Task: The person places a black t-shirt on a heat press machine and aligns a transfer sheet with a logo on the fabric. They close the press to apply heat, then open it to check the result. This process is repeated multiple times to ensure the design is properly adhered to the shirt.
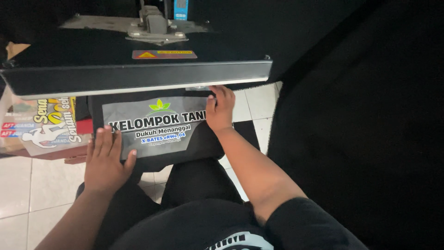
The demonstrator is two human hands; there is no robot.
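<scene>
A black garment [194, 143] lies on the lower plate of a heat press, under the raised black upper platen [138, 69]. On the garment rests a grey transfer sheet [152, 125] printed with white lettering and a green leaf mark. My left hand [106, 159] lies flat on the sheet's near left corner, fingers together. My right hand [220, 109] presses on the sheet's far right edge, just below the platen's front rim. Neither hand grips anything.
Printed sheets with yellow and red graphics [46, 122] are stacked at the left beside the press. White floor tiles [27, 185] show below and to the right. A large black cloth [360, 129] fills the right side. My dark-clothed legs are at the bottom.
</scene>
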